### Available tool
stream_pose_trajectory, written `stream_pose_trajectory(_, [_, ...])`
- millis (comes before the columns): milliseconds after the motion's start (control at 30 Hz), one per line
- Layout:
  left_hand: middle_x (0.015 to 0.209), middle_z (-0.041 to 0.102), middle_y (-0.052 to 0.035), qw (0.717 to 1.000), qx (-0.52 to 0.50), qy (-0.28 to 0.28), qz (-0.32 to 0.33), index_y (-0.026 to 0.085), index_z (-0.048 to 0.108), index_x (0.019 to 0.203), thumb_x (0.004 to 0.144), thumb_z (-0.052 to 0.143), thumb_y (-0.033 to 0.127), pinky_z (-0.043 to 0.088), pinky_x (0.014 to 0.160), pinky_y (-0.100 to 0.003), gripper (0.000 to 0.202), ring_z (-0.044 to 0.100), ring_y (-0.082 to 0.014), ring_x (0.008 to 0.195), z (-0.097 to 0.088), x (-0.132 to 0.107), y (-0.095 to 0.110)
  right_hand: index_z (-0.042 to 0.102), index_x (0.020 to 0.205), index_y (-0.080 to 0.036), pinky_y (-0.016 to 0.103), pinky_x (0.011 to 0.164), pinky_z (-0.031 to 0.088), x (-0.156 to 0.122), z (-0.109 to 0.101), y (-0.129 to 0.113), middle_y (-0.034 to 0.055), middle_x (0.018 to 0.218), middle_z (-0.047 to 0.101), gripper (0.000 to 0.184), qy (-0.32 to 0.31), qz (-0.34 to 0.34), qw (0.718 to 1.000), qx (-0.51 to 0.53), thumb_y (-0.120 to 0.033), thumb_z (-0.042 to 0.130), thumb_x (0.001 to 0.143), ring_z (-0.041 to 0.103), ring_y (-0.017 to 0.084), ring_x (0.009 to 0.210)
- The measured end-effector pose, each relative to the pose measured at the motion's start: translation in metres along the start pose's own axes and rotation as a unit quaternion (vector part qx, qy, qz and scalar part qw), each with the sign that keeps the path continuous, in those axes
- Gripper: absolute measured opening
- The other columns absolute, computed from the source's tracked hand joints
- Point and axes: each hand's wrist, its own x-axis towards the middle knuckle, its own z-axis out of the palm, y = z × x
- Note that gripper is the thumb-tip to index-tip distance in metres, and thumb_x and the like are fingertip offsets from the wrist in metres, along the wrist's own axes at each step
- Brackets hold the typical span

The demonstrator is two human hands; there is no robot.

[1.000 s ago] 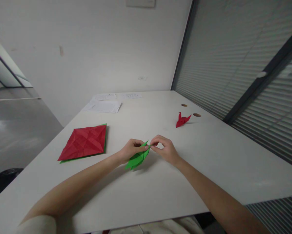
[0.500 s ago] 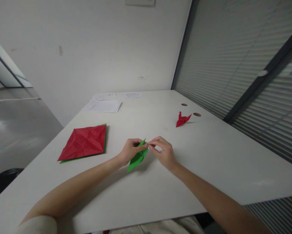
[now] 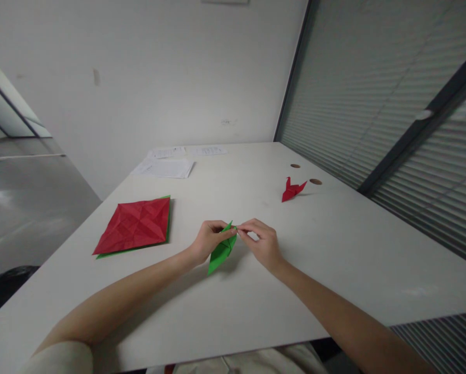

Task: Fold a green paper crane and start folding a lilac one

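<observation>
A green folded paper figure (image 3: pixel 222 254) with pointed ends is held above the white table in front of me. My left hand (image 3: pixel 210 240) is closed on its upper part, thumb on the near face. The fingertips of my right hand (image 3: pixel 262 241) pinch a small tip at the figure's right edge, mostly hidden by the fingers. Farther right stands a red origami crane (image 3: pixel 292 190), touched by neither hand. To the left lie creased red paper sheets (image 3: pixel 137 224) on top of green paper (image 3: pixel 116 253).
White printed papers (image 3: pixel 168 168) lie at the table's far left, by the wall. Two round holes (image 3: pixel 315 182) pierce the tabletop near the blinds (image 3: pixel 365 93) on the right. A black plastic bag (image 3: pixel 9 288) sits on the floor beyond the table's left edge.
The lower point of the green figure has swung slightly to the right. Both hands keep their grip in nearly the same place; the camera view has shifted a little.
</observation>
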Motion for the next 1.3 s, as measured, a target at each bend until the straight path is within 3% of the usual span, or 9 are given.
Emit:
stream_pose_trajectory(400, [0.060, 0.062, -0.0008, 0.997, -0.064, -0.004, -0.030, 0.011, 0.072, 0.068, 0.052, 0.087, 0.039, 0.032, 0.049, -0.020, 0.035, 0.048, -0.0072, 0.052, 0.0013, -0.0010, 0.0021, 0.071, 0.082, -0.021, 0.030, 0.065, 0.052, -0.0001, 0.0005, -0.0005, 0.0053, 0.077, 0.069, 0.012, -0.006, -0.019, 1.000, 0.010, -0.020, 0.059, 0.086, 0.064, 0.017, 0.071])
stream_pose_trajectory(633, [0.059, 0.063, -0.0015, 0.995, -0.089, -0.024, -0.032, 0.011, 0.071, 0.066, 0.053, 0.087, 0.038, 0.034, 0.050, -0.021, 0.034, 0.050, -0.0081, 0.052, 0.0008, -0.0011, 0.0031, 0.069, 0.089, -0.022, 0.029, 0.067, 0.054, -0.0022, 0.0005, -0.0032, 0.0044, 0.078, 0.070, 0.010, 0.009, 0.005, 1.000, 0.001, -0.023, 0.059, 0.087, 0.065, 0.016, 0.070])
stream_pose_trajectory(800, [0.062, 0.065, -0.0022, 0.994, -0.107, -0.025, -0.016, 0.012, 0.071, 0.065, 0.055, 0.086, 0.035, 0.036, 0.052, -0.021, 0.030, 0.052, -0.0083, 0.054, 0.0020, -0.0015, 0.0017, 0.069, 0.092, -0.023, 0.030, 0.069, 0.054, -0.0039, -0.0003, -0.0047, 0.0044, 0.081, 0.071, 0.013, 0.008, -0.037, 0.999, -0.034, -0.020, 0.057, 0.088, 0.066, 0.017, 0.072])
stream_pose_trajectory(1300, [0.057, 0.056, 0.0012, 0.998, -0.017, -0.021, 0.053, 0.012, 0.067, 0.060, 0.060, 0.082, 0.037, 0.035, 0.052, -0.021, 0.030, 0.047, -0.0078, 0.054, 0.0001, -0.0014, 0.0004, 0.067, 0.095, -0.023, 0.031, 0.067, 0.050, 0.0032, -0.0057, -0.0073, 0.0038, 0.078, 0.064, 0.016, -0.001, -0.054, 0.999, -0.011, -0.016, 0.056, 0.085, 0.060, 0.017, 0.073])
